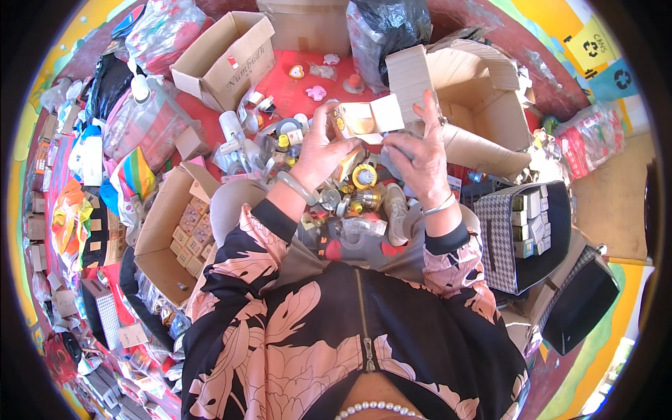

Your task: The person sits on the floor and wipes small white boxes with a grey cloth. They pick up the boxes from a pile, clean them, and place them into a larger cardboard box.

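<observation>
A small printed cardboard box point(343, 119) with its white flaps spread is held up in front of me. My left hand point(323, 143) grips its left side between thumb and fingers. At the box's lower right edge, my right hand point(420, 150) pinches near a white flap, with one finger pointing up. Something yellowish and round shows at the box's opening; I cannot make out what it is. Beneath my hands lies a pile of small mixed items, among them a yellow-rimmed round piece point(365, 176) and clear plastic packaging point(362, 227).
An open carton point(157, 241) at the left holds several small printed boxes. Another open carton point(483, 98) stands at the far right, and one more point(227, 59) at the far left. A houndstooth bin point(500, 238) with small boxes sits right. Plastic bags point(388, 35) lie around.
</observation>
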The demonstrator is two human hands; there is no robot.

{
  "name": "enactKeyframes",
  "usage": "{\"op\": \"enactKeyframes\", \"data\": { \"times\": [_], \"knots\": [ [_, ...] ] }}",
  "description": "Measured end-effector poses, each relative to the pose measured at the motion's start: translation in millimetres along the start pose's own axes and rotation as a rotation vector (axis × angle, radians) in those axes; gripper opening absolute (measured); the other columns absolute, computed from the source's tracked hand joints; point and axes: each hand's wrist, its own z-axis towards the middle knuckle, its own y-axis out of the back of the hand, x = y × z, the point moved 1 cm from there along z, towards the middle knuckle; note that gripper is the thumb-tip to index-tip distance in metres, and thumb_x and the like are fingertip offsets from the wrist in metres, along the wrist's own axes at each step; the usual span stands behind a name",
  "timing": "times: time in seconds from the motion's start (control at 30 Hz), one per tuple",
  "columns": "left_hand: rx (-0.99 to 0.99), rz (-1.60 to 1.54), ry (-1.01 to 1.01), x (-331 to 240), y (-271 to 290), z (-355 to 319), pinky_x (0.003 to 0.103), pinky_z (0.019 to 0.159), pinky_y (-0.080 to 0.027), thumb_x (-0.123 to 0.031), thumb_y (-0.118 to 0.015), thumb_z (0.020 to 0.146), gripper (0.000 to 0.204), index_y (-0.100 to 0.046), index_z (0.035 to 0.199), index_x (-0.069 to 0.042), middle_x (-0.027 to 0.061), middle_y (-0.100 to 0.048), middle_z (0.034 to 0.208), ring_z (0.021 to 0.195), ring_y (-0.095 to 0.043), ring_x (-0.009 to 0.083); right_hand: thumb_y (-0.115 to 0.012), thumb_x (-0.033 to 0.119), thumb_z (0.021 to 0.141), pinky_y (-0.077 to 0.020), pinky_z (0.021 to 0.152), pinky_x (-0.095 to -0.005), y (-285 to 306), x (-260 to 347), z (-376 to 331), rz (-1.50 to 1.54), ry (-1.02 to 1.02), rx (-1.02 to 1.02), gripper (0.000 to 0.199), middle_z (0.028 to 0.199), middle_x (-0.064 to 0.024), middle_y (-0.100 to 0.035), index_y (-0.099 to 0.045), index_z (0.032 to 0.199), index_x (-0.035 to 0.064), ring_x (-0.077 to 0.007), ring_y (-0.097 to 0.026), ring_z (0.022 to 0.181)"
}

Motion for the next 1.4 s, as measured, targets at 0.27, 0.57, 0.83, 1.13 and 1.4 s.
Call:
{"op": "enactKeyframes", "data": {
  "times": [0.27,0.57,0.83,1.13,1.4],
  "knots": [
    [-0.047,0.052,0.004,6.1,-1.7,0.1,0.03,0.084,-0.046,0.011,-0.062,0.069,0.064,-0.033,0.122,-0.009,0.0079,-0.053,0.106,0.1,-0.055,0.018,-0.069,0.002,0.064,-0.0469,0.086,-0.0336,-7.2,27.2,-2.7,-0.297,0.277,0.023,0.018,0.123,-0.0132,-0.053,-0.068,0.082,0.0071,-0.03,-0.053,0.107],
    [0.042,0.866,-0.161,-9.9,-8.2,-10.1,0.039,0.073,-0.049,-0.002,-0.063,0.073,0.058,-0.035,0.123,-0.011,0.0198,-0.059,0.099,0.089,-0.061,0.0359,-0.063,0.008,0.069,-0.0507,0.063,-0.0339,-21.0,17.0,-8.3,-0.256,-0.076,-0.013,0.032,0.088,-0.0055,-0.063,-0.06,0.101,0.0094,-0.0234,-0.062,0.076],
    [0.242,0.762,0.024,-10.1,-7.8,-6.9,0.036,0.08,-0.048,-0.003,-0.066,0.071,0.058,-0.038,0.121,-0.012,0.0169,-0.058,0.102,0.095,-0.061,0.033,-0.062,0.011,0.07,-0.0512,0.064,-0.0335,-17.2,-0.4,-11.7,-0.38,0.039,0.088,0.037,0.086,-0.0057,-0.063,-0.061,0.107,0.0109,-0.0226,-0.063,0.074],
    [0.388,0.105,0.24,-26.1,-10.2,-11.0,0.031,0.088,-0.045,0.01,-0.059,0.072,0.063,-0.038,0.126,-0.011,0.0035,-0.05,0.112,0.107,-0.05,0.0132,-0.068,0.001,0.077,-0.0498,0.068,-0.022,-0.7,-21.4,-12.6,0.734,-0.71,0.004,0.019,0.086,-0.0023,-0.066,-0.065,0.095,0.0048,-0.0093,-0.062,0.075],
    [0.429,0.058,0.208,-32.0,-8.8,-12.2,0.032,0.091,-0.043,-0.002,-0.069,0.074,0.065,-0.034,0.129,-0.008,0.0065,-0.051,0.115,0.107,-0.052,0.0171,-0.071,0.003,0.072,-0.0498,0.068,-0.0271,8.7,7.9,-7.7,0.107,-0.325,-0.182,0.016,0.084,-0.0072,-0.062,-0.06,0.083,0.0051,-0.0189,-0.062,0.072]
  ]
}}
